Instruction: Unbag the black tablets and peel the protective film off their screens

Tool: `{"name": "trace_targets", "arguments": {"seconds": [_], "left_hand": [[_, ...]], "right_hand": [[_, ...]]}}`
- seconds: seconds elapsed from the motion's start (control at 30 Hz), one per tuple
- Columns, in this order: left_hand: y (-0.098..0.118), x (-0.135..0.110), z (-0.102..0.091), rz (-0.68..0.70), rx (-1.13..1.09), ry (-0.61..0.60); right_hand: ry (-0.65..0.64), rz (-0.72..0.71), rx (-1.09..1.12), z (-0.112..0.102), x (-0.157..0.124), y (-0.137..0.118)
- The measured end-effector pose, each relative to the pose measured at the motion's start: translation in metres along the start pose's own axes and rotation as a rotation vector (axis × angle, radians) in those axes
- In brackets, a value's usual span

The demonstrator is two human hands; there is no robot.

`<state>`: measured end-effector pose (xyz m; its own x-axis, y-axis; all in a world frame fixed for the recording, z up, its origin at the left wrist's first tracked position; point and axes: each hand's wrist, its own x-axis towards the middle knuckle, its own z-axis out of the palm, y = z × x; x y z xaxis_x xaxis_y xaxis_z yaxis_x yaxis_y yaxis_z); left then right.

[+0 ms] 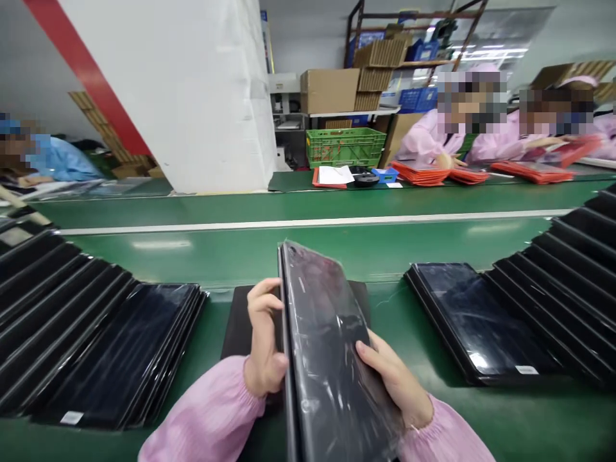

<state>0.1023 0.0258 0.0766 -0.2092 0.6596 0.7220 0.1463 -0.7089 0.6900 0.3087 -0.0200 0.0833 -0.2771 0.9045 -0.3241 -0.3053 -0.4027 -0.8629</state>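
Tablet: we hold a dark tablet (327, 346) wrapped in clear film. It stands on its long edge and leans to the right, above the middle of the near edge of the green bench (529, 417).
Left hand: our left hand (262, 340) is clamped on the tablet's left side, with the fingers curled against its edge and the thumb lower down.
Right hand: our right hand (392, 378) grips the tablet from the right, with the fingers pressed flat on the filmed face.
Dark mat: a dark mat (238, 327) lies flat below both hands at the near edge, largely hidden by the tablet.
Left stack: a left stack (120, 353) of black tablets is fanned out toward the near left corner, each overlapping the next. The nearest one bears a white label.
Right row: a right row (481, 321) of black tablets overlaps toward the right edge, the front one face up.
Conveyor belt: the conveyor belt (308, 247) runs along the bench's far edge.
Far side: two co-workers (423, 141) in pink sit at the far right beside orange covers (421, 174). A green crate (344, 146) and a cardboard box (330, 90) stand left of them, and a white pillar (192, 96) rises further left.
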Motion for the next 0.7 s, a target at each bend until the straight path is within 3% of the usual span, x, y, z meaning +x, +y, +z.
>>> {"name": "trace_targets", "arguments": {"seconds": [0.13, 0.2, 0.33, 0.5, 0.7], "left_hand": [[-0.002, -0.054, -0.049, -0.896, -0.549, -0.262], [-0.004, -0.072, -0.057, -1.099, -0.544, -0.279], [-0.016, -0.089, -0.061, -1.101, -0.424, -0.183], [-0.027, -0.089, -0.075, -1.034, -0.262, -0.224], [-0.027, -0.085, -0.081, -1.051, -0.257, -0.272]], "right_hand": [[0.107, -0.189, -0.391, 0.004, 0.015, -0.006], [0.125, -0.275, -0.548, 0.01, 0.028, -0.007], [0.156, -0.388, -0.607, 0.017, 0.053, -0.001], [0.39, -0.548, -0.716, 0.013, 0.071, 0.009], [0.441, -0.418, -0.802, 0.012, 0.083, 0.017]]}}
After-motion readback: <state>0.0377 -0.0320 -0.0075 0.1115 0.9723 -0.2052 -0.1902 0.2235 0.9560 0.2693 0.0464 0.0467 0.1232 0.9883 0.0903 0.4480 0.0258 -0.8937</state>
